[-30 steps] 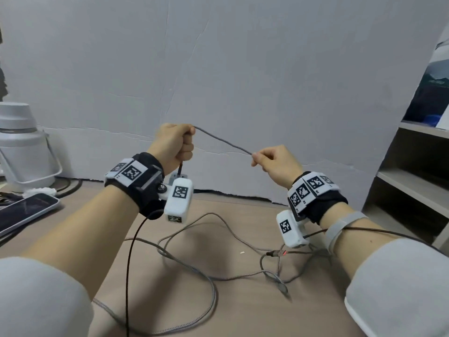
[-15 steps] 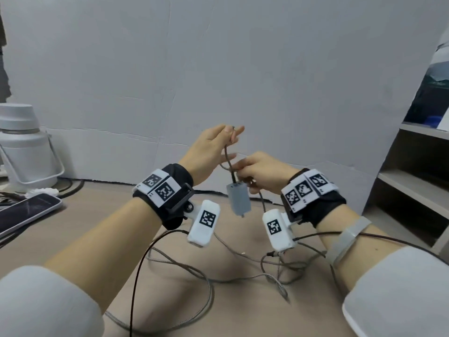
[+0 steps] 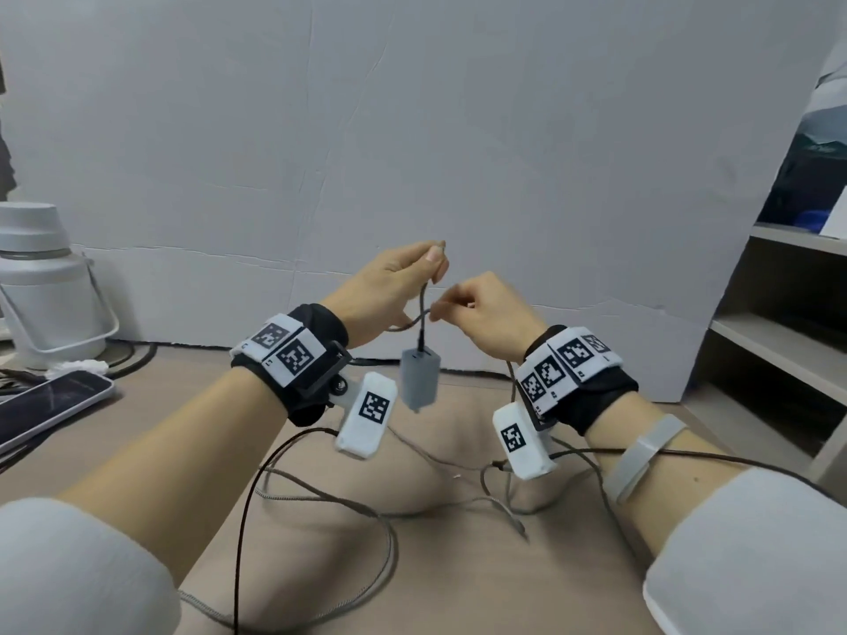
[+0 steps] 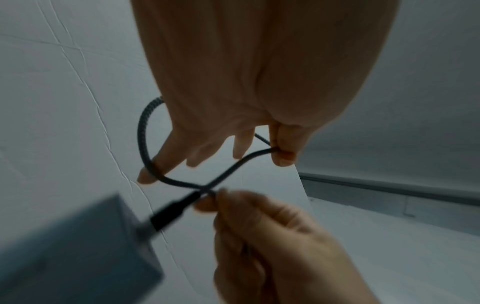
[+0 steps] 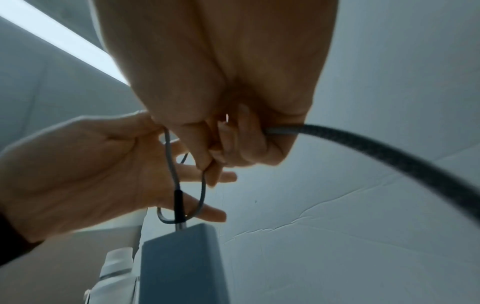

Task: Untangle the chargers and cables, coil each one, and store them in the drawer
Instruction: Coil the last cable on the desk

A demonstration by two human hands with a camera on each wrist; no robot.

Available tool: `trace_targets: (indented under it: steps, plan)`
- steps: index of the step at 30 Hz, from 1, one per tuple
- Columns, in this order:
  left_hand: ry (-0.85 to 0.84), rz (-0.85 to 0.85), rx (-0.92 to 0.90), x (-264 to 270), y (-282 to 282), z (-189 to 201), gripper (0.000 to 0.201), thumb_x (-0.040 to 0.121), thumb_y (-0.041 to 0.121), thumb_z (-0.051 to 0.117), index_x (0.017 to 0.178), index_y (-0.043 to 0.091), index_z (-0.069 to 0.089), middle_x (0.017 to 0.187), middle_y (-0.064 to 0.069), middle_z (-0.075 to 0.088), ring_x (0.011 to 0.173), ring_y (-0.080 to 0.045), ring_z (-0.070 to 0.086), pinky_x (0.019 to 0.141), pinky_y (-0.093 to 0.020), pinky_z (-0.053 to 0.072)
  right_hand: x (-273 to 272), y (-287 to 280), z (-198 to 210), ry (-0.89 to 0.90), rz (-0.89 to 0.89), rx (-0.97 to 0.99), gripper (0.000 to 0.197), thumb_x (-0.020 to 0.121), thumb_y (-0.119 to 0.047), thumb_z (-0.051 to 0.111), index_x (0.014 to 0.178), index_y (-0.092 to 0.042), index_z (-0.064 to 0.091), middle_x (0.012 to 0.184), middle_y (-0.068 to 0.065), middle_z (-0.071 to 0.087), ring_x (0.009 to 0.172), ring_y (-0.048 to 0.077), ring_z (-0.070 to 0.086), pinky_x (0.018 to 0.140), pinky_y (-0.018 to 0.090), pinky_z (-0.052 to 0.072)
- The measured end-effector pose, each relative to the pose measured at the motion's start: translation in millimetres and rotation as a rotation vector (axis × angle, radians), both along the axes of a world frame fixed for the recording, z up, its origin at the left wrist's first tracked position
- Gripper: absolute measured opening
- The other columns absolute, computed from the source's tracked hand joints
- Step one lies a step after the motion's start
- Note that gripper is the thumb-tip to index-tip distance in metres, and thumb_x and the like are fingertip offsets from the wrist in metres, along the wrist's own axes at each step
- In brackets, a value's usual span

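Nearest, below both wrists, the slack of the grey braided charging cable [image 3: 321, 497] lies in loose loops on the tan wooden tabletop [image 3: 298, 588], tangled beneath the right wrist. Above it the small grey box-shaped charger plug [image 3: 419, 380] hangs free just under the fingertips. The right hand [image 3: 486, 309] pinches the cable between thumb and forefinger where the first loop crosses itself, other fingers curled. The left hand [image 3: 394, 286] pinches the top of that loop at thumb tip, remaining fingers spread straight with the loop draped round them. The cable looks limp and light, the plug its only weight; holding the crossing should keep coils from springing apart.
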State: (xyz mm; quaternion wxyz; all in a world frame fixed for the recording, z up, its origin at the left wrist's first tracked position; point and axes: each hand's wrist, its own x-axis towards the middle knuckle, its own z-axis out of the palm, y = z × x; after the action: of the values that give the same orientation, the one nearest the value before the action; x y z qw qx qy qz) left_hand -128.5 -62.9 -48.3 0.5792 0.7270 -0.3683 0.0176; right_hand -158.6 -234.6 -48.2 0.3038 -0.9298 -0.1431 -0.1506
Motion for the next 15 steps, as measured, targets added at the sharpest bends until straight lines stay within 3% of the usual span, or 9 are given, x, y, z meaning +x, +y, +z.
trace_targets:
  steps: [2,3,5,7,9,11,13,15]
  plan:
    - [0.048,-0.033,0.006,-7.9,-7.5,-3.3,0.036,0.107,0.043,0.038,0.080,0.025,0.051,0.099,0.003,0.056,0.089,-0.021,0.057,0.073,-0.052,0.054,1.0,2.7,2.1,-0.065,0.013,0.001,0.025,0.097,-0.021,0.063,0.075,-0.016,0.073,0.076,0.000,0.071,0.075,0.016,0.063,0.072,0.034,0.048]
    - [0.050,-0.026,0.011,-10.5,-10.4,-4.9,0.037,0.109,0.039,0.036,0.078,0.022,0.048,0.092,0.005,0.058,0.086,-0.016,0.060,0.077,-0.053,0.058,1.8,2.9,1.5,-0.077,0.020,0.013,0.025,0.096,-0.019,0.064,0.074,-0.012,0.073,0.076,0.002,0.072,0.077,0.018,0.066,0.075,0.035,0.051]
    - [0.018,0.025,0.031,-11.0,-15.6,-6.5,0.038,0.110,0.034,0.033,0.078,0.019,0.045,0.080,0.007,0.056,0.078,-0.012,0.059,0.076,-0.047,0.060,1.7,2.2,0.1,-0.075,-0.001,0.049,0.029,0.093,-0.023,0.069,0.069,-0.007,0.069,0.068,0.002,0.068,0.067,0.018,0.062,0.067,0.032,0.050]
    - [-0.026,0.094,0.071,-8.4,-20.5,-5.1,0.037,0.110,0.033,0.031,0.080,0.019,0.046,0.077,0.006,0.058,0.071,-0.010,0.060,0.063,-0.034,0.053,1.0,1.6,-0.3,-0.071,-0.042,0.079,0.029,0.088,-0.027,0.073,0.068,-0.008,0.063,0.060,0.001,0.060,0.054,0.012,0.048,0.057,0.027,0.039]
    - [-0.034,0.159,0.104,-4.8,-23.9,-3.3,0.034,0.110,0.028,0.031,0.082,0.016,0.047,0.076,-0.003,0.058,0.061,-0.009,0.057,0.053,-0.025,0.043,-1.5,1.5,0.8,-0.053,-0.069,0.152,0.022,0.084,-0.030,0.076,0.087,-0.013,0.061,0.070,0.000,0.066,0.056,0.009,0.050,0.058,0.025,0.039]
    - [-0.002,0.216,0.109,-0.6,-22.3,-3.1,0.034,0.110,0.023,0.031,0.080,0.014,0.044,0.070,-0.007,0.055,0.049,-0.006,0.052,0.047,-0.019,0.037,-7.0,0.7,4.4,0.057,-0.027,0.326,0.034,0.085,-0.025,0.076,0.108,-0.015,0.054,0.081,0.003,0.064,0.061,0.014,0.051,0.056,0.030,0.042]
    - [0.017,0.267,0.127,6.0,-15.7,-5.7,0.034,0.108,0.021,0.033,0.077,0.014,0.044,0.063,-0.004,0.056,0.049,-0.010,0.048,0.048,-0.023,0.035,-10.1,-2.5,6.4,0.192,0.063,0.441,0.037,0.088,-0.012,0.072,0.119,-0.011,0.051,0.080,0.007,0.057,0.062,0.018,0.050,0.054,0.032,0.042]
    - [0.020,0.304,0.156,13.6,-7.8,-9.1,0.035,0.106,0.023,0.038,0.073,0.015,0.048,0.054,0.006,0.049,0.053,-0.014,0.041,0.051,-0.028,0.031,-12.1,-8.7,5.1,0.298,0.111,0.333,0.037,0.089,-0.004,0.069,0.121,-0.011,0.053,0.075,0.006,0.056,0.059,0.018,0.050,0.054,0.031,0.044]
